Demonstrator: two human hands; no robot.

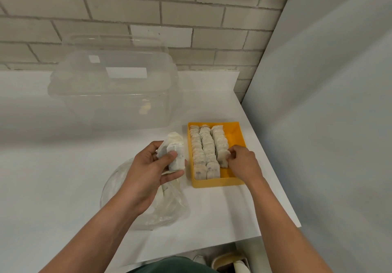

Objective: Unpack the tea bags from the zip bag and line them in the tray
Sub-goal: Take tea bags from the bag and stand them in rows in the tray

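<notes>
Our left hand (148,170) grips a stack of white paper tea bags (175,153) above the clear plastic zip bag (171,209). Our right hand (241,162) pinches one tea bag (222,158) in the rectangular yellow plastic tray (216,182)'s third row. We should seat it upright, snug against its neighbour.

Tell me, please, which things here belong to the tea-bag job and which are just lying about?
Job: yellow tray; rows of tea bags in it; tea bag pinched by the right hand; stack of tea bags in the left hand; zip bag.
Lying about: clear plastic container; objects below the counter edge.
</notes>
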